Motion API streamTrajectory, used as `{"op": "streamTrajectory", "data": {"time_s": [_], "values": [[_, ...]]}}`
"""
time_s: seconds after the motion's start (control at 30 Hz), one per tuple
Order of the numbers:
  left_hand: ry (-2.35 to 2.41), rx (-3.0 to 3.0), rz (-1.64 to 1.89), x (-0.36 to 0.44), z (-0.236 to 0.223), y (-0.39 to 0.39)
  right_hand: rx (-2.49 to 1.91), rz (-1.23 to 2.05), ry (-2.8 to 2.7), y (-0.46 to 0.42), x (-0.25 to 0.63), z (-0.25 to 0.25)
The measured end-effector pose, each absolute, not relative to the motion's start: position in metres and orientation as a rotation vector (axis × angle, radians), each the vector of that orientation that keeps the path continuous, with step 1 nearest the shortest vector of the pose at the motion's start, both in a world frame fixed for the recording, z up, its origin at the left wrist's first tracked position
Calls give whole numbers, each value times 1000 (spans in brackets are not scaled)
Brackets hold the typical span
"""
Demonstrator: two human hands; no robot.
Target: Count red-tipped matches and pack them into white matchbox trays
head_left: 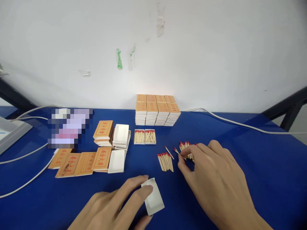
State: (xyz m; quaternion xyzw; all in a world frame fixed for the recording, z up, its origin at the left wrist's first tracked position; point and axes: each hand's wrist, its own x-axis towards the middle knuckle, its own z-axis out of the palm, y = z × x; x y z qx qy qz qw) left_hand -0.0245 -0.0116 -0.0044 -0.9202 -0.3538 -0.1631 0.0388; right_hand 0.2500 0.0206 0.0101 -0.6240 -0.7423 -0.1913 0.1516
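My left hand (115, 207) grips a small empty white matchbox tray (153, 198) between fingers and thumb near the table's front edge. My right hand (216, 179) reaches over a loose heap of red-tipped matches (185, 147), thumb and forefinger pinched on matches at its left side. A second small bundle of matches (165, 161) lies just left of that hand, with one stray match (169, 152) above it. Two open trays filled with matches (145, 136) sit behind them.
A block of stacked orange matchboxes (157, 110) stands against the white wall. To the left lie orange sleeves (79, 163) and empty white trays (120, 134) on the blue table (263, 166). White cables (240, 124) run along both sides. A grey device (9, 131) sits far left.
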Motion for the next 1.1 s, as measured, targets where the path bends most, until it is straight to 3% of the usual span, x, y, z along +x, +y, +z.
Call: {"op": "streamTrajectory", "data": {"time_s": [0.4, 0.7, 1.1], "values": [[-1077, -2807, -667, -20, 3, -8, -1817, -214, -2026, 24, 253, 10], [-1070, -2798, -681, -17, 4, -7, -1884, 398, -1844, 23, 240, 26], [-1078, -2805, -633, -18, 2, -6, -1854, 396, -1845, 26, 232, 21]]}}
